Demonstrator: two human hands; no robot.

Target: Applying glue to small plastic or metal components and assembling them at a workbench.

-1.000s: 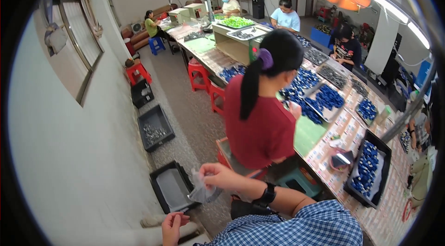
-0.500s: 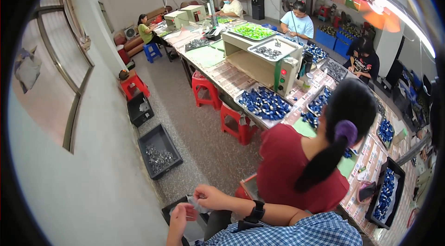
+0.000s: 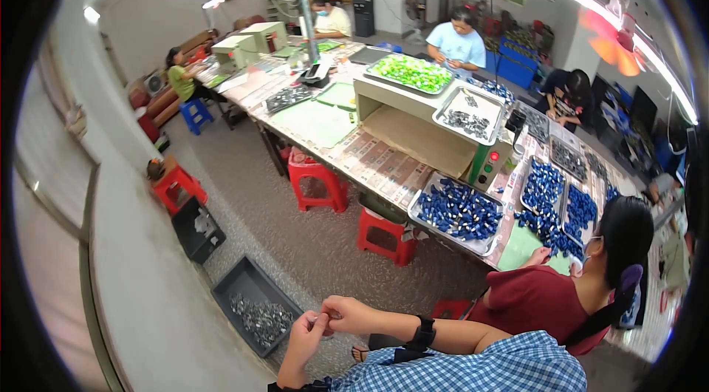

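My left hand (image 3: pixel 304 336) and my right hand (image 3: pixel 351 316) meet low in the middle of the head view, thumbs and fingertips pinched together. Whatever lies between the fingertips is too small or hidden to make out. A black band circles my right wrist. Just beyond and to the left of my hands, a dark grey crate (image 3: pixel 221 285) stands on the floor by the wall, holding a heap of small silvery-grey parts (image 3: pixel 260 318). My hands overlap its near right edge in the picture and appear to be above it.
A person in a red top (image 3: pixel 543 300) sits to my right at a long table (image 3: pixel 384 174). A tray of blue parts (image 3: pixel 461 209) lies on it beside a beige machine (image 3: pixel 410 130). Red stools (image 3: pixel 317 183) and a black crate (image 3: pixel 198 229) stand on the floor. Other people work farther off.
My view has shifted, and the seated person in red now appears farther right. My hands have come together at the fingertips; the clear plastic seen by them earlier no longer shows.
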